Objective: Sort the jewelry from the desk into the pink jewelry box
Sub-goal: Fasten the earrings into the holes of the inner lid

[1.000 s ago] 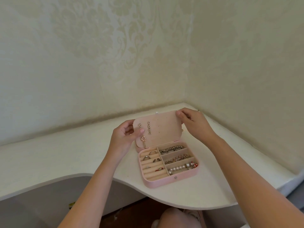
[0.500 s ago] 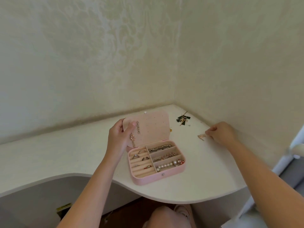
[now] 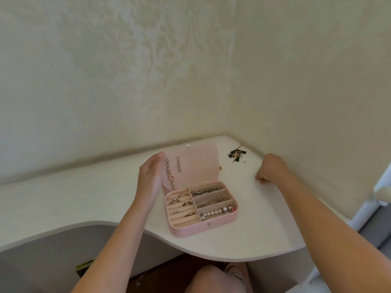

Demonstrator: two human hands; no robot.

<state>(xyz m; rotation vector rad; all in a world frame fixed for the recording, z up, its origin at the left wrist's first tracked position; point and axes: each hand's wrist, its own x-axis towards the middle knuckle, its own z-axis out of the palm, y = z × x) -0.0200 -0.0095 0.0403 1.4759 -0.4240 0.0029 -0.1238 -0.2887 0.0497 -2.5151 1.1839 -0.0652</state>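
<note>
The pink jewelry box (image 3: 220, 222) lies open on the white desk (image 3: 243, 235), its lid (image 3: 201, 163) standing upright with long earrings (image 3: 179, 164) pinned inside. Rings sit in the left slots and bead and pearl bracelets (image 3: 218, 212) fill the right compartments. My left hand (image 3: 150, 180) rests with straight fingers against the lid's left edge. To the right of the box, my right hand (image 3: 273, 169) is curled on the desk near the wall, its fingertips pinching a small gold jewelry piece (image 3: 261, 180). Dark green tassel earrings (image 3: 237, 154) lie in the back corner.
Patterned walls close the desk in at the back and right. A tiny gold item (image 3: 220, 167) shows just behind the lid's right edge. The desk's front edge curves inward below the box, with my knee (image 3: 213, 278) under it.
My right hand has left the lid, moved right across the desk and closed its fingertips on the small gold piece. My left hand has stayed at the lid's left edge.
</note>
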